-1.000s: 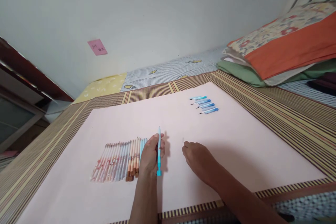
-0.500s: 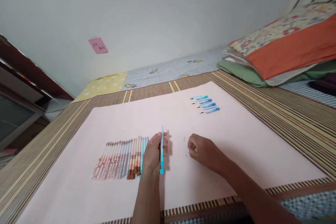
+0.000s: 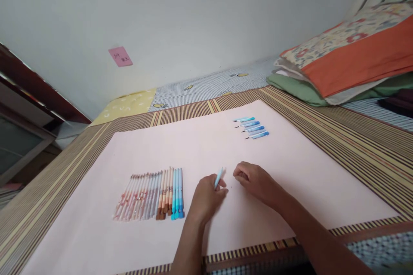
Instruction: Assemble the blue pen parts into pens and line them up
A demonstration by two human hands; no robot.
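Note:
My left hand (image 3: 206, 197) is closed around a light blue pen (image 3: 218, 177), whose tip points up and to the right. My right hand (image 3: 254, 180) rests on the pink sheet (image 3: 290, 172) just right of it, fingers curled; whether anything small is pinched in them is not visible. A row of several pens (image 3: 150, 194), pink, orange and blue, lies side by side to the left of my left hand. A tiny dark speck (image 3: 231, 187) lies on the sheet between my hands.
Several short blue pen parts (image 3: 253, 127) lie in a row at the far right of the sheet. The sheet lies on a striped woven mat (image 3: 355, 137). Folded bedding and a pillow (image 3: 351, 51) are piled at the back right. A pink note (image 3: 120, 56) sticks to the wall.
My left hand has moved right, away from the row, and tilted the blue pen toward my right hand. My right hand curled its fingers and shifted slightly right.

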